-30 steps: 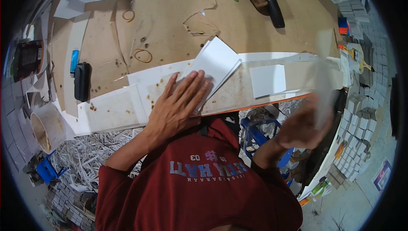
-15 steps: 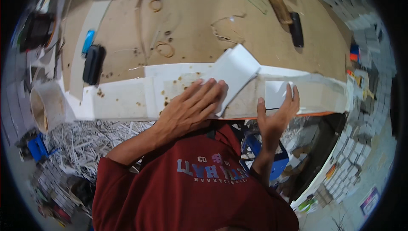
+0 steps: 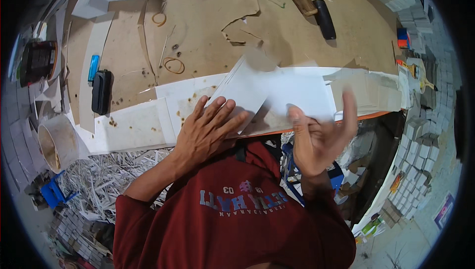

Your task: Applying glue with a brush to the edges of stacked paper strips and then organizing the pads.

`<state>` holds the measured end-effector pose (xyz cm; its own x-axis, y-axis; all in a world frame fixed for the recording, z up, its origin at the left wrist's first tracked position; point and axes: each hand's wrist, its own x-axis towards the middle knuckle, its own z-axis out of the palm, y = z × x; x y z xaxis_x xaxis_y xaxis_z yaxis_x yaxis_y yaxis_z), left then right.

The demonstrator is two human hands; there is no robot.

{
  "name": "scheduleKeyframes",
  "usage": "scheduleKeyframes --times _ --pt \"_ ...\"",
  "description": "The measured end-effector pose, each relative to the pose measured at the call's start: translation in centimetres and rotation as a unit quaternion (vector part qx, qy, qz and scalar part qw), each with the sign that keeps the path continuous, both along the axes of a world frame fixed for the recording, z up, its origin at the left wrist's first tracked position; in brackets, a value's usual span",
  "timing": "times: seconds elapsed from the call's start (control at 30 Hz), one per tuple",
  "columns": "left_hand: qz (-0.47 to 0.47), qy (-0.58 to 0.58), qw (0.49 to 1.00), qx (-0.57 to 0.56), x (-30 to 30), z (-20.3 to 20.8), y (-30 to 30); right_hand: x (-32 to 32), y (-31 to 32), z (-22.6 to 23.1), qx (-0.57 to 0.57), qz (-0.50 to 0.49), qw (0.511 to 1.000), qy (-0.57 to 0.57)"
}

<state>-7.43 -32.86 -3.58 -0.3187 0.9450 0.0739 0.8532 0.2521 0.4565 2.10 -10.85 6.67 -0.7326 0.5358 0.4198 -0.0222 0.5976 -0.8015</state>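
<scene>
Here, my left hand (image 3: 201, 129) lies flat on white sheets (image 3: 241, 90), likely light, slippery, best pinched edgewise; whether my right hand (image 3: 316, 145) grips, I can't tell.

Left fingers (image 3: 220, 114) flat, right fingers (image 3: 349, 111) blurred.

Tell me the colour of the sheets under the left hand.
The sheets are white, clearest in the head view.
</scene>
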Motion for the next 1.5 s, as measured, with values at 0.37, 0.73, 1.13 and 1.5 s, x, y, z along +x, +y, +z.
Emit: scheduleKeyframes --times 0.37,0.73,1.13,1.5 --pt "-0.048 0.056 0.997 -0.007 -0.7 1.6 1.6 4.5 1.9 -1.3 0.212 -0.123 0.920 -0.308" --pt "-0.032 -0.036 0.995 -0.082 -1.7 3.8 3.1 11.3 7.3 -1.8 0.260 -0.567 0.779 -0.063" --pt "-0.033 0.031 0.998 -0.032 -0.9 3.0 1.5 -2.0 2.0 -1.4 -0.348 -0.074 0.893 -0.276" --pt "-0.046 0.038 0.998 0.006 -1.1 1.6 1.5 8.5 4.4 -8.4 0.195 -0.172 0.927 -0.270"
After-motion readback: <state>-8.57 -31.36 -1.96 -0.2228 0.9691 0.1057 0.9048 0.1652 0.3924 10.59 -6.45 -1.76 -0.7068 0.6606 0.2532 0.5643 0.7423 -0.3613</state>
